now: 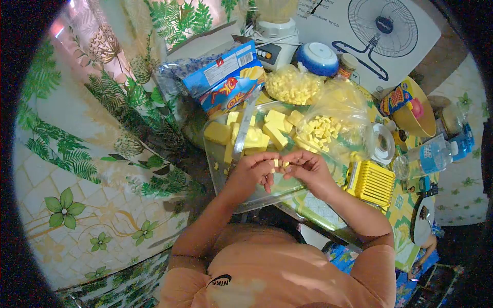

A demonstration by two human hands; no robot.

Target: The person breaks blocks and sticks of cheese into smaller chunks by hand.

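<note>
My left hand [251, 173] is closed, its fingertips pinching a small pale-yellow cheese piece [276, 162]. Close beside it, my right hand [309, 172] pinches another small yellow cheese piece [286, 164]. Both hands are above the near side of a clear tray [215, 173]. Large yellow cheese blocks [218, 132] lie in the tray. A knife blade [241, 134] runs across them toward my left hand; its handle is hidden. To the right of the blocks, an open clear plastic bag [349, 105] contains small cheese cubes [326, 128].
Behind the tray are a blue box [223, 72], a second bag of cubes [292, 87], a blender base [277, 43] and a blue bowl [317, 59]. Rightward are a yellow slotted grater-like tool [372, 184], a tape roll [382, 143], a plastic bottle [429, 158] and a yellow bowl [418, 110].
</note>
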